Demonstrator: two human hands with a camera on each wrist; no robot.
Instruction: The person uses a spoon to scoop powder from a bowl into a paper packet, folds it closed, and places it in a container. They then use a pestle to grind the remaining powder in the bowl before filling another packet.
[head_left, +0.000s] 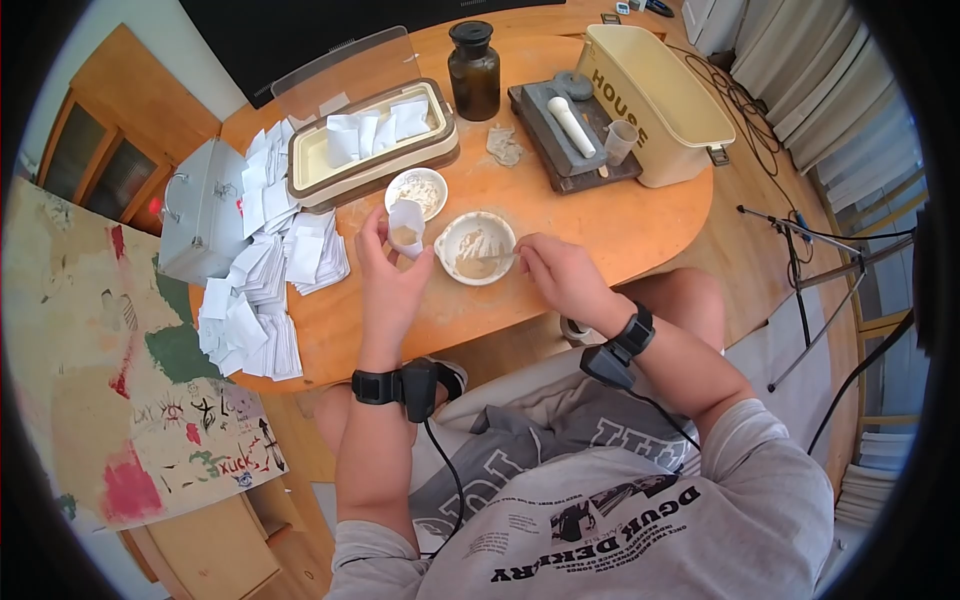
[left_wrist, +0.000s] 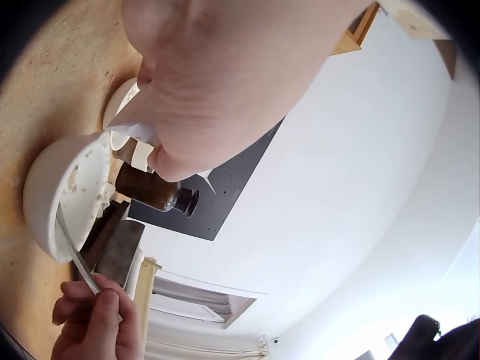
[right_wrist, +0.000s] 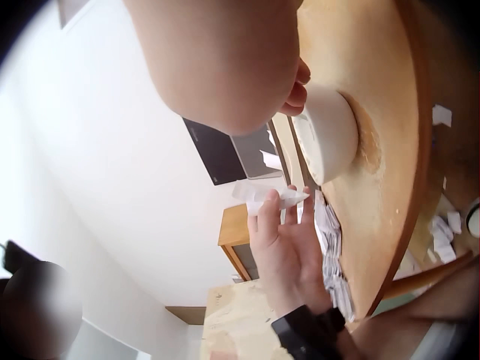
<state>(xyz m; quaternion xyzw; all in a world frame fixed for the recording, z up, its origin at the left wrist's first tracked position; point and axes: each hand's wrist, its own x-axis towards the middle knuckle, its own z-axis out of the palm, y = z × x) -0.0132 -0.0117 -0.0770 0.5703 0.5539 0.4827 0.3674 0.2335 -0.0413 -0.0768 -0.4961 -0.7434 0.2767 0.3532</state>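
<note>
Right fingers (head_left: 536,258) pinch spatula (head_left: 497,258) in bowl (left_wrist: 43,187); left fingers (head_left: 371,238) pinch paper packet (head_left: 405,222); probably scooping powder (head_left: 472,268); next needs level lifting.

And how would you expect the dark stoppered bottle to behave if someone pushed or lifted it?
The bottle looks like glass, so it is probably rigid and breakable. Standing taller than wide, it may tip if pushed near its neck. Its stopper looks separate and could lift away alone.

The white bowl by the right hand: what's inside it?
The white bowl holds pale tan material, some smeared up its wall, and the end of a thin tool pinched by the right hand. The bottom beneath that material is covered.
</note>
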